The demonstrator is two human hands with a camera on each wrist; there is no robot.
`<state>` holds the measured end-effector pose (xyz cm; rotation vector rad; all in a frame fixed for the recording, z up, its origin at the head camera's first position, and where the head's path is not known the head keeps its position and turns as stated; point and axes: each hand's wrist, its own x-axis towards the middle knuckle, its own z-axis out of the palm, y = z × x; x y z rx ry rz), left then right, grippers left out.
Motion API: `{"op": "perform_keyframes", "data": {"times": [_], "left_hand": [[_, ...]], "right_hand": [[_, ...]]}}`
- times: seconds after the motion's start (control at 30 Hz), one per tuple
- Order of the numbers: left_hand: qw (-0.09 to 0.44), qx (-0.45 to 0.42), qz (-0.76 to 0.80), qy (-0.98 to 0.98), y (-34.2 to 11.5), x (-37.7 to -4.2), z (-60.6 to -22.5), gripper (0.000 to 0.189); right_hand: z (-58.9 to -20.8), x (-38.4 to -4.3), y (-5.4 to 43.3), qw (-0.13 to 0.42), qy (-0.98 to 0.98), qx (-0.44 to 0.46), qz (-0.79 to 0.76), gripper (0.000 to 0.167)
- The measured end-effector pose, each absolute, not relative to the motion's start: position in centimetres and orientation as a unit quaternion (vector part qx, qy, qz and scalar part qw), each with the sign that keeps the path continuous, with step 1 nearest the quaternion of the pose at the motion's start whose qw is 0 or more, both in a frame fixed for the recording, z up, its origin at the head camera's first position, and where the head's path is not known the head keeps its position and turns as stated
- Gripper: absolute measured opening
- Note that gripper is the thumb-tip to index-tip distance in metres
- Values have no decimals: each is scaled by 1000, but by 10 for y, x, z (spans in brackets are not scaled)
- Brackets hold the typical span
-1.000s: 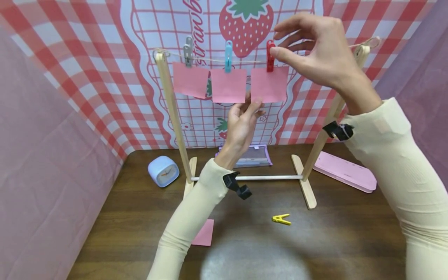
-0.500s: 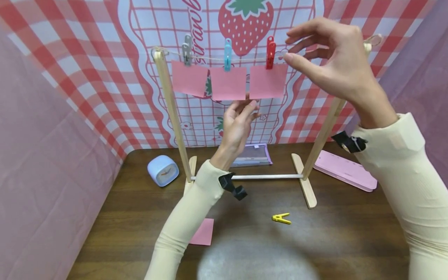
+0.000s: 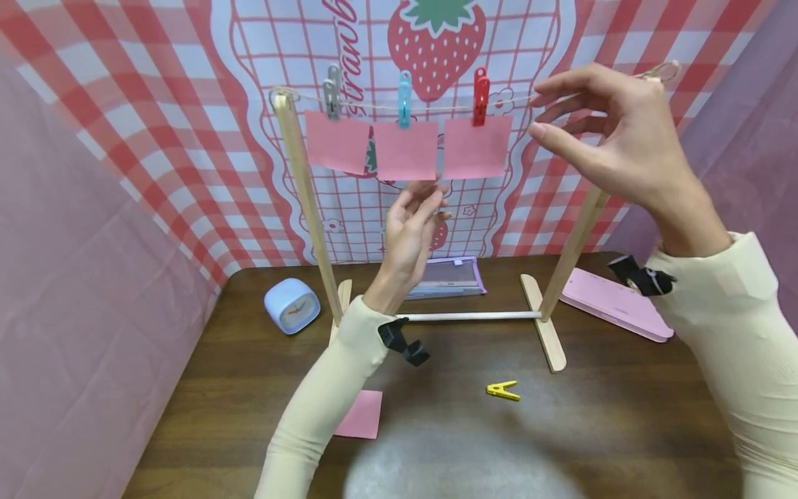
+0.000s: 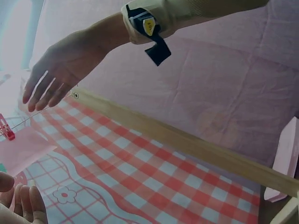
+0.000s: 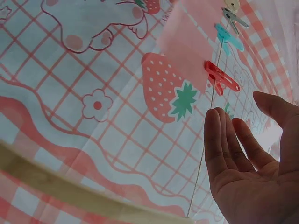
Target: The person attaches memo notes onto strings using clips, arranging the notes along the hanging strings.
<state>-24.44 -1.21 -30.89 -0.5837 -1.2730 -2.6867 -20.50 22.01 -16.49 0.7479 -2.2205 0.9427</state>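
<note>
Clothespin (image 3: 480,97), red, left of unclasped right hand (image 3: 630,142); left hand (image 3: 408,232) below, partly hidden, seemingly relaxed.

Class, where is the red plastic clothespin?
In the head view, the red clothespin clips the rightmost pink paper square to the thin string, left of the right hand.

"Centre on the rack crossbar (image 3: 467,317): clock (image 3: 291,306) at nine o'clock on the worktop (image 3: 249,430)!"

"Case (image 3: 617,306) at three, pouch (image 3: 449,277) behind at twelve!"

"Loose peg (image 3: 503,391) before it at five, lone note (image 3: 363,416) at seven!"

"And up top, three pegs (image 3: 404,100) in a row, three notes (image 3: 407,151) hanging beneath: left hand (image 3: 405,229) at their six o'clock, right hand (image 3: 636,142) out at three!"
</note>
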Motion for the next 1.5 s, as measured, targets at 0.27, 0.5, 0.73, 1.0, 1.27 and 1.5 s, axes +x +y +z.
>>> {"op": "perform_keyframes", "data": {"times": [0.27, 0.5, 0.73, 1.0, 1.27, 1.5], "left_hand": [[57, -184, -876, -443, -33, -241, -325, 26], [66, -186, -852, -484, -56, -234, -343, 29], [72, -183, -816, -543, -77, -220, -366, 37], [51, -170, -781, -599, -96, -207, -389, 42], [36, -159, -754, -637, -109, -199, -411, 46], [9, -153, -719, -678, -116, -192, -425, 51]], "right_hand": [[-188, -197, 232, 282, -856, 280, 330, 42], [-206, -189, 240, 258, -868, 270, 326, 45], [-227, -187, 247, 233, -878, 274, 315, 50], [-267, -189, 253, 198, -892, 292, 284, 50], [-317, -189, 251, 134, -900, 288, 297, 51], [-354, -184, 253, 90, -897, 290, 320, 52]]}}
